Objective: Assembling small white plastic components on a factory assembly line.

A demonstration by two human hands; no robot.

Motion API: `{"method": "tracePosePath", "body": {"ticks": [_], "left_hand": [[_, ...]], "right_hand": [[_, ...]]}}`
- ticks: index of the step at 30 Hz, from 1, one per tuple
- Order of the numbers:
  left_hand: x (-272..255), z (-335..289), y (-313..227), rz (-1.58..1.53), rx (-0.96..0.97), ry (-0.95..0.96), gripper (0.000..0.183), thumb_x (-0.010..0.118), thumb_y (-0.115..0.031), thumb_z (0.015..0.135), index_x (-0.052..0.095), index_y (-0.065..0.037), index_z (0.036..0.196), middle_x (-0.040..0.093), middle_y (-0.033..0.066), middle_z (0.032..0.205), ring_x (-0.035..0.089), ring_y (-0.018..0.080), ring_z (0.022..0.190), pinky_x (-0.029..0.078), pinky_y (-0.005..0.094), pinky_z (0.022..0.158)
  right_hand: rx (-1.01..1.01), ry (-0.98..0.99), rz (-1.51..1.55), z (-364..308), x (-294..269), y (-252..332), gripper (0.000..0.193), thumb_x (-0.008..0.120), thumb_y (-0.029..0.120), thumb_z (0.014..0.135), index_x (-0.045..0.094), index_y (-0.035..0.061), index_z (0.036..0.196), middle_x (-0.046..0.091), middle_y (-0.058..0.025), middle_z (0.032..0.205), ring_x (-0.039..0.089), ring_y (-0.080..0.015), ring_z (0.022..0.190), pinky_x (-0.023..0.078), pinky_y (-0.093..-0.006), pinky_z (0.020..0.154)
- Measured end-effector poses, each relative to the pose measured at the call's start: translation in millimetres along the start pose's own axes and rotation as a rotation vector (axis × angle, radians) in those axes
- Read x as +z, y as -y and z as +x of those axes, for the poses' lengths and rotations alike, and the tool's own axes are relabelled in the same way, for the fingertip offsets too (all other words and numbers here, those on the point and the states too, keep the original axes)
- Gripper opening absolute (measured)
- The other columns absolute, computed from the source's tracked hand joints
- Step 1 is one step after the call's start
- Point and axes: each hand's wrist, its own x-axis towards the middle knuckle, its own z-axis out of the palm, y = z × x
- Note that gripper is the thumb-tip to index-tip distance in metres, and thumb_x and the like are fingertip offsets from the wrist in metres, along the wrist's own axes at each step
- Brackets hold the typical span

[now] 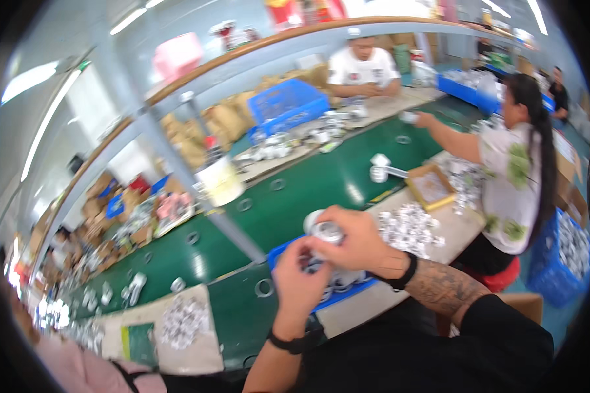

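Observation:
Both my hands meet in front of me over a blue tray [276, 254]. Between them is a small white and silver cylindrical part [326, 230]. My right hand [355, 241] is closed round it from the right and above. The bent fingers of my left hand [300, 281] press against its lower left side, partly hiding it. Several silver round parts [339, 285] lie in the tray under my hands. A pile of small white pieces [410, 229] sits on the board just right of my right hand.
A green conveyor belt [223, 237] crosses ahead, carrying ring-shaped pieces and a white part [379, 169]. A yellow-edged box [431, 186] is right. Another pile of white pieces [185, 322] lies left. Co-workers sit at right, left and across; a grey post [177, 147] rises left.

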Motion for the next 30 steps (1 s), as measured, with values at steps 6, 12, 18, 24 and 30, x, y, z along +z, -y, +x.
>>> {"method": "tracePosePath", "body": {"ticks": [6,12,18,24,30], "left_hand": [[-5.6,-14.9,5.4,-0.1,-0.052,0.102,0.061,0.092,-0.013,0.083,0.067,-0.004,0.137,0.073,0.0116,0.128,0.072,0.0255,0.114,0.059,0.0388,0.094],[-19.8,6.3,18.8,0.182,0.179,0.024,0.034,0.085,-0.016,0.085,0.068,-0.002,0.112,0.071,0.0216,0.108,0.07,0.0432,0.097,0.058,0.0509,0.087],[-44.8,67.4,66.9,0.123,0.098,0.148,0.046,0.088,-0.023,0.097,0.075,0.004,0.133,0.082,0.0155,0.117,0.078,0.0244,0.101,0.061,0.0409,0.095],[-8.5,68.3,104.1,-0.069,-0.097,0.23,0.054,0.087,-0.022,0.098,0.07,0.007,0.141,0.078,0.0137,0.13,0.073,0.0211,0.116,0.053,0.037,0.106],[10.0,61.0,90.3,-0.101,-0.102,0.331,0.057,0.086,-0.021,0.099,0.068,0.009,0.144,0.077,0.0136,0.134,0.072,0.0221,0.119,0.052,0.0376,0.109]], "right_hand": [[-0.012,0.048,-0.053,-19.2,2.5,46.6,0.044,0.098,0.032,0.084,0.069,0.0057,0.103,0.076,-0.0173,0.101,0.078,-0.0379,0.089,0.063,-0.0444,0.075],[-0.118,0.243,-0.063,1.4,3.5,37.2,0.045,0.09,0.034,0.09,0.071,0.0038,0.119,0.075,-0.0196,0.113,0.074,-0.0425,0.105,0.06,-0.05,0.092],[-0.13,0.507,-0.277,41.7,-33.1,21.3,0.046,0.079,0.05,0.094,0.084,0.0068,0.11,0.082,-0.0236,0.101,0.079,-0.0446,0.1,0.062,-0.0531,0.087],[0.099,0.539,-0.47,-5.6,-116.5,20.7,0.052,0.077,0.055,0.095,0.087,0.0071,0.112,0.085,-0.0161,0.105,0.08,-0.0367,0.101,0.063,-0.0464,0.091],[0.159,0.463,-0.453,-38.5,-141.2,18.5,0.048,0.079,0.052,0.095,0.088,0.0074,0.11,0.085,-0.0145,0.106,0.08,-0.0343,0.103,0.063,-0.044,0.092]]}}
